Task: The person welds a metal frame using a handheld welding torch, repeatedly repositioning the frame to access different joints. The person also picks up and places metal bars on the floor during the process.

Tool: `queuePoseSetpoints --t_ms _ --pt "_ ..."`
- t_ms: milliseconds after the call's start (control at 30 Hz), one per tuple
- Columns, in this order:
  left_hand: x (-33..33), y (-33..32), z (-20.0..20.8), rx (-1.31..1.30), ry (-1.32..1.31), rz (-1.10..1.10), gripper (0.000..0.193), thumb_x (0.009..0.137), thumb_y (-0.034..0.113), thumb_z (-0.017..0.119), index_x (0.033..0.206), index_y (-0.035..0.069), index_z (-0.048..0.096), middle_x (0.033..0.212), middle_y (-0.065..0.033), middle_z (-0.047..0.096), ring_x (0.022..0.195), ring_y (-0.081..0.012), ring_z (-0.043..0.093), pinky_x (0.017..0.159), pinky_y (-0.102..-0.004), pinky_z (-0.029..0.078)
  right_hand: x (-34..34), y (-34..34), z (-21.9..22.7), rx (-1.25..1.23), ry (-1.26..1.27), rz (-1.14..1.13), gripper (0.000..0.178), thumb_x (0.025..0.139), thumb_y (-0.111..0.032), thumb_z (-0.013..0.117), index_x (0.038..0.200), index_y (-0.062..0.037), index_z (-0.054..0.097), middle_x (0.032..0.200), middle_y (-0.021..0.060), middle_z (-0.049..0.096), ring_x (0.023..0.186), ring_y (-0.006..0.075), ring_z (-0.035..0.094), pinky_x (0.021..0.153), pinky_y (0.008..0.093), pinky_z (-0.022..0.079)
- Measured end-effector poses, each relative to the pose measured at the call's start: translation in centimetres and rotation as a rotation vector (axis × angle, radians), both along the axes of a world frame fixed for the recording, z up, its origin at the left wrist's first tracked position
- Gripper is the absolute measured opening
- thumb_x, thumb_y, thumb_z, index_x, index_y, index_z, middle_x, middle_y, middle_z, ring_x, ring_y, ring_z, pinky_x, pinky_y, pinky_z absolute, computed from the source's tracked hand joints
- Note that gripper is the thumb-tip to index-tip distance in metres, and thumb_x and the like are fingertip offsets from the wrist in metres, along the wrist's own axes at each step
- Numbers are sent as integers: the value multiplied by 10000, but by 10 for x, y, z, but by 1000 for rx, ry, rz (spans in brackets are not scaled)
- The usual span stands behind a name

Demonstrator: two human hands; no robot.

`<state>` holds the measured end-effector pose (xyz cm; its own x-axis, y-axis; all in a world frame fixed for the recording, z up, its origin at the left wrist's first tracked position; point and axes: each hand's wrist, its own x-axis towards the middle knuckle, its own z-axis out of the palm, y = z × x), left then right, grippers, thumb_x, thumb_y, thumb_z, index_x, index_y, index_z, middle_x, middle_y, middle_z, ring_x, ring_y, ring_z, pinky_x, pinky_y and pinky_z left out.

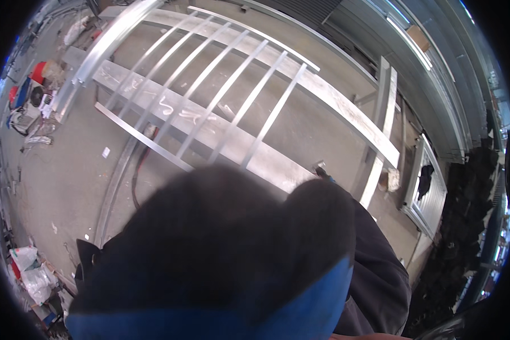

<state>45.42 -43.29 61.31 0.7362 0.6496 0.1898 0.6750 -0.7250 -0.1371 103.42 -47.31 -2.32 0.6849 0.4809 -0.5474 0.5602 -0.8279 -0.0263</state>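
A large, blurred dark shape with a blue band [209, 260] fills the lower middle, very near the camera. It looks like work clothing or a glove, but I cannot make out which. A dark sleeve [379, 266] bends down at its right side. Neither of my hands can be made out; the dark shape covers the area where the forearms would be. Just beyond it lies a bare metal frame [215, 102] with several parallel bars, resting across long metal beams [175, 107]. A small grey tool-like piece [320, 168] shows past the dark shape's upper right edge.
A bright metal profile [110, 42] crosses the upper left. At right stands a crosswise beam support [386, 107], with a slatted metal panel [428, 184] beyond. A hose [135, 175] runs along the floor. Plastic bags [38, 283] and clutter line the left side.
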Motion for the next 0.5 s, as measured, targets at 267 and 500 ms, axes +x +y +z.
queuePoseSetpoints --t_ms 267,500 --pt "-37 14 -28 -91 -56 -266 267 799 165 677 1060 109 666 1087 -76 694 1089 -293 656 1071 -543 452 -52 -28 51 -176 -94 115 482 874 -360 734 1253 -78 636 1020 195 712 923 329 706 774 446 557" --pt "-27 25 -150 -288 -541 -378 346 799 160 666 1138 95 686 1114 -89 684 1100 -273 646 1078 -510 450 -70 -15 48 -251 -135 170 513 878 -366 727 1287 -73 629 1063 207 717 970 338 709 809 450 559"
